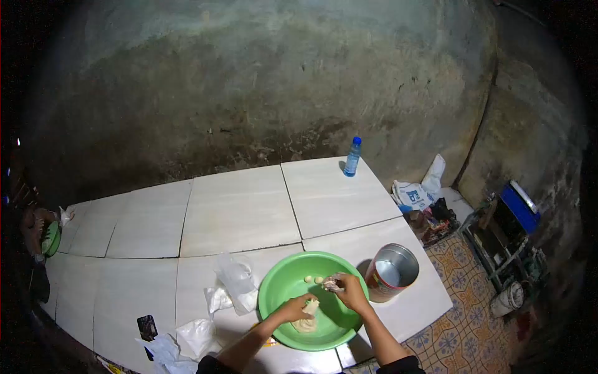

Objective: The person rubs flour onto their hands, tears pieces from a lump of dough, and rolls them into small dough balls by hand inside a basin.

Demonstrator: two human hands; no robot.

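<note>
A wide green basin [277, 265] stands on the white tiled table. Inside it, my left hand [298, 308] is closed on a pale lump of dough [305, 325] that rests on the basin's bottom. My right hand [346, 289] is over the basin's right side, its fingers drawn together and smeared with something pale; what they hold is too small to make out. Two small dough balls [313, 280] lie in the basin just left of my right fingers.
Right of the basin stands a large open tin [377, 280]. A blue-capped bottle [352, 158] is at the back edge. Plastic bags [236, 283] and a phone [147, 328] lie to the left. Another person's hand [41, 217] is by a green bowl [52, 238] at far left.
</note>
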